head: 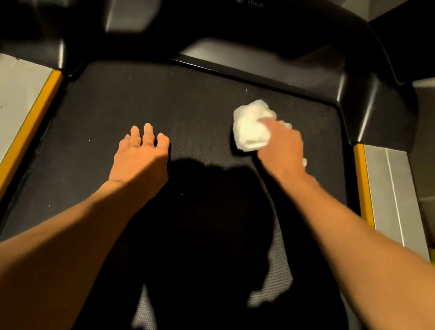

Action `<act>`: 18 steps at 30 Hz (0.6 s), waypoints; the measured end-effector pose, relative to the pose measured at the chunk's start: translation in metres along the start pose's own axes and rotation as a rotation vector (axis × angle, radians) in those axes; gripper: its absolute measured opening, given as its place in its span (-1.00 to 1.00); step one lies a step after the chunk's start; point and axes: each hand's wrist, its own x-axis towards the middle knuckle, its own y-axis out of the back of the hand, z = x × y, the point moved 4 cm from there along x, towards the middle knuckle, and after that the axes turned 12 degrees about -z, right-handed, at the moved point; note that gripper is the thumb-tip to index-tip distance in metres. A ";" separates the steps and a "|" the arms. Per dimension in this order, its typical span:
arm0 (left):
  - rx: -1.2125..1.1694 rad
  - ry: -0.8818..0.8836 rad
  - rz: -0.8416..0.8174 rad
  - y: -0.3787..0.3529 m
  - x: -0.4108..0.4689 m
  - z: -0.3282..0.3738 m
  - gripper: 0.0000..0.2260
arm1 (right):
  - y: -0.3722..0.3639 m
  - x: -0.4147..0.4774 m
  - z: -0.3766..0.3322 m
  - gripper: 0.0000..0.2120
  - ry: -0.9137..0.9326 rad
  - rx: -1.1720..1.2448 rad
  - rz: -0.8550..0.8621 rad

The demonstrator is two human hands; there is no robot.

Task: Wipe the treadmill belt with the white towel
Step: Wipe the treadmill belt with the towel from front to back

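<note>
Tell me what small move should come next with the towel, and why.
Probably a sweep leftward along the far strip of the belt. The right hand grips the bunched towel on the belt near its far right corner; pale specks show further left, and the left hand rests nearer, out of that path.

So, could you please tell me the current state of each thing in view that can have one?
white towel: bunched up, lying on the belt near its front right corner, under the right hand.
right hand: grips the towel against the belt.
left hand: fingers straight and spread, palm down, holding nothing.
treadmill belt: a few pale specks on it, the near part in shadow.
</note>
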 end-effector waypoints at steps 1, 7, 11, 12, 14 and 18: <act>-0.005 0.001 -0.009 0.000 0.000 0.001 -0.45 | -0.014 -0.016 -0.007 -0.79 0.017 0.043 -0.103; -0.025 0.003 0.038 -0.005 0.001 -0.002 -0.50 | 0.010 -0.058 -0.010 -0.80 0.489 0.262 -0.042; 0.011 0.001 0.062 -0.008 0.003 -0.003 -0.46 | 0.061 0.022 0.070 -0.76 -0.085 0.066 0.214; 0.021 0.005 0.070 -0.008 0.004 -0.002 -0.47 | 0.059 0.027 0.081 -0.72 -0.148 0.016 0.189; 0.029 0.014 0.079 -0.009 0.005 -0.002 -0.49 | 0.034 0.015 0.083 -0.61 -0.131 0.001 0.106; 0.031 0.026 0.093 -0.011 0.003 0.000 -0.48 | 0.000 -0.037 0.023 -0.82 0.236 -0.022 -0.120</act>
